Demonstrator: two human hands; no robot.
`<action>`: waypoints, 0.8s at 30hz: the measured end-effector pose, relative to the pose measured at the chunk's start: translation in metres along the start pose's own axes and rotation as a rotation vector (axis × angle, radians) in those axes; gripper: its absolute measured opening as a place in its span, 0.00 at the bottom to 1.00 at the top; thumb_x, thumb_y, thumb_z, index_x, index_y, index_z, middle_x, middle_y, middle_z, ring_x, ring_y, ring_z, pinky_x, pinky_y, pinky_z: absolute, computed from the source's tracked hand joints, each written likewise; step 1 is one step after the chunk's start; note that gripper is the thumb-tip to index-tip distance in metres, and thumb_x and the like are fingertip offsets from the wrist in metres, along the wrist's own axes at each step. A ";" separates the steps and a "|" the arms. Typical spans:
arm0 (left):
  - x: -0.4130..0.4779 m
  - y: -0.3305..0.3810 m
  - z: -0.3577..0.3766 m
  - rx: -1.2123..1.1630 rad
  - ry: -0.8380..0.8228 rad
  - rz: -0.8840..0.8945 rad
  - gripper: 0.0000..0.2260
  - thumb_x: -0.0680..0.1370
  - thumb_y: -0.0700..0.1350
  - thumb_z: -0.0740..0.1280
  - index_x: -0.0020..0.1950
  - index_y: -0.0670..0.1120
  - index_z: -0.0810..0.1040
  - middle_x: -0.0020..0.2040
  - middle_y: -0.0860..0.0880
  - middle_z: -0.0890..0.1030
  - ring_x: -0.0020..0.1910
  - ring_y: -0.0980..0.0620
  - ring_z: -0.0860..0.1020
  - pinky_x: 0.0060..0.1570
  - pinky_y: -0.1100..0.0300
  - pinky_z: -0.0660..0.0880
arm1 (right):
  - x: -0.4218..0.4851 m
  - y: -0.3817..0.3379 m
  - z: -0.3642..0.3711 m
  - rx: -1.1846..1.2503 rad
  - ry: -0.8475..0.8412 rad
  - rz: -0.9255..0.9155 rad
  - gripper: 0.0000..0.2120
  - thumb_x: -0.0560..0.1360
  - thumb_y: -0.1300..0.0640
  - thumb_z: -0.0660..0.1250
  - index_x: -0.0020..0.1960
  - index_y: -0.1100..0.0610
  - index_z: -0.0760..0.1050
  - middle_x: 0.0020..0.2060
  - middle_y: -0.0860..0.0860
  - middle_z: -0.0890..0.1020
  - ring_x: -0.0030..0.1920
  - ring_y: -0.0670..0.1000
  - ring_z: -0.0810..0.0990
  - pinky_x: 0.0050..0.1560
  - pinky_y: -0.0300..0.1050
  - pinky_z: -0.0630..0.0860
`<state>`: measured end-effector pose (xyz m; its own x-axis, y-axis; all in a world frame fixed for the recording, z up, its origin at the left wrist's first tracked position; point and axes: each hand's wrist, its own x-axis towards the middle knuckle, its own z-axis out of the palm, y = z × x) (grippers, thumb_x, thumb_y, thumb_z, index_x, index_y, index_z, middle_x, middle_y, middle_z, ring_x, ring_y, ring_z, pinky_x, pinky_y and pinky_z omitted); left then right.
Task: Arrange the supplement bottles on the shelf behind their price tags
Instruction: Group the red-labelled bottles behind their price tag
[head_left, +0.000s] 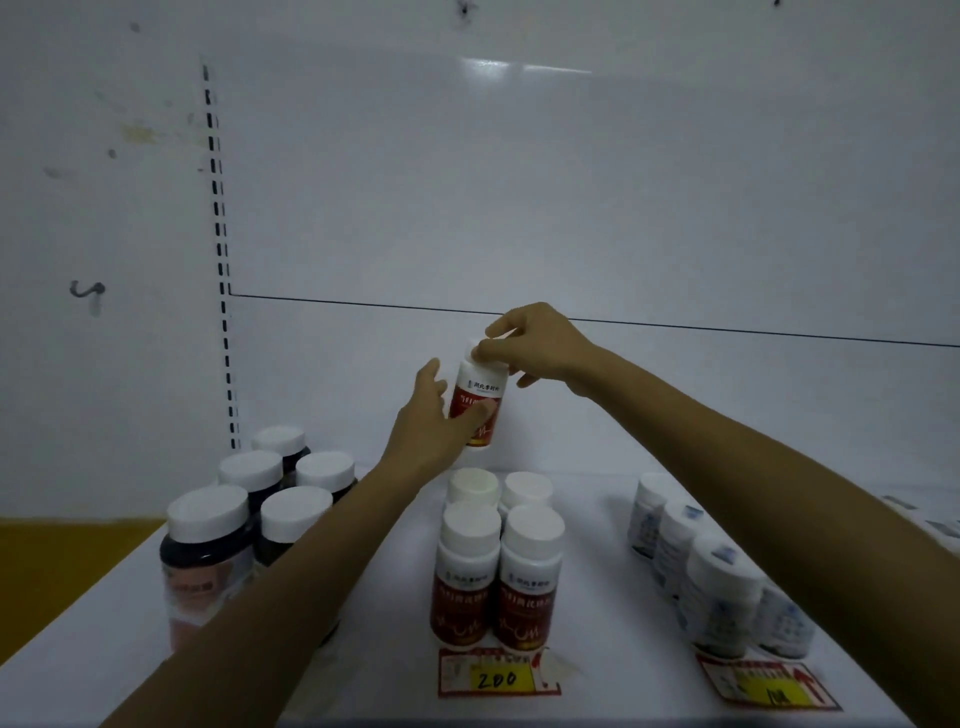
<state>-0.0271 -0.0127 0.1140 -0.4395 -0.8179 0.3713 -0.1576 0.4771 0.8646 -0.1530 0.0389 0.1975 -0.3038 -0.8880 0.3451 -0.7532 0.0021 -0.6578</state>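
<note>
While the right hand (530, 345) pinched the bottle (480, 387) by its cap (472, 348) and the left hand (434, 421) curled round its label just below, it looked light, rigid and slick, best gripped mid-body.

A white back panel (519, 208) is rising behind the shelf (597, 597), with a dark seam (363, 304) crossing it and glare (498, 66) shining near its top. A slotted upright (218, 208) is edging its left side. Farther left, a stained wall (78, 208) is carrying a hook (85, 291) above yellow floor (62, 571).
</note>
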 end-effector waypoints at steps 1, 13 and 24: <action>-0.002 -0.003 0.000 -0.034 -0.009 -0.026 0.31 0.77 0.50 0.63 0.75 0.49 0.51 0.75 0.45 0.61 0.72 0.45 0.63 0.67 0.49 0.64 | -0.002 0.002 0.002 -0.028 -0.011 0.002 0.20 0.71 0.53 0.70 0.58 0.65 0.76 0.51 0.60 0.81 0.45 0.52 0.81 0.35 0.41 0.78; -0.039 -0.047 -0.004 -0.400 -0.043 -0.327 0.24 0.80 0.58 0.51 0.72 0.47 0.63 0.72 0.50 0.67 0.71 0.51 0.64 0.71 0.50 0.59 | -0.016 0.018 0.042 -0.192 -0.290 0.118 0.17 0.71 0.53 0.72 0.52 0.65 0.78 0.46 0.57 0.82 0.42 0.53 0.82 0.37 0.41 0.79; -0.066 -0.065 0.011 -0.475 -0.188 -0.353 0.26 0.78 0.63 0.47 0.70 0.52 0.67 0.69 0.49 0.72 0.67 0.49 0.70 0.69 0.46 0.64 | -0.019 0.029 0.050 -0.192 -0.429 0.202 0.15 0.73 0.51 0.69 0.57 0.57 0.78 0.53 0.53 0.80 0.52 0.55 0.81 0.42 0.42 0.77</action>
<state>0.0018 0.0137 0.0298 -0.5880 -0.8089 0.0066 0.0697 -0.0425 0.9967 -0.1393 0.0331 0.1383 -0.2177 -0.9700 -0.1082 -0.8099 0.2414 -0.5346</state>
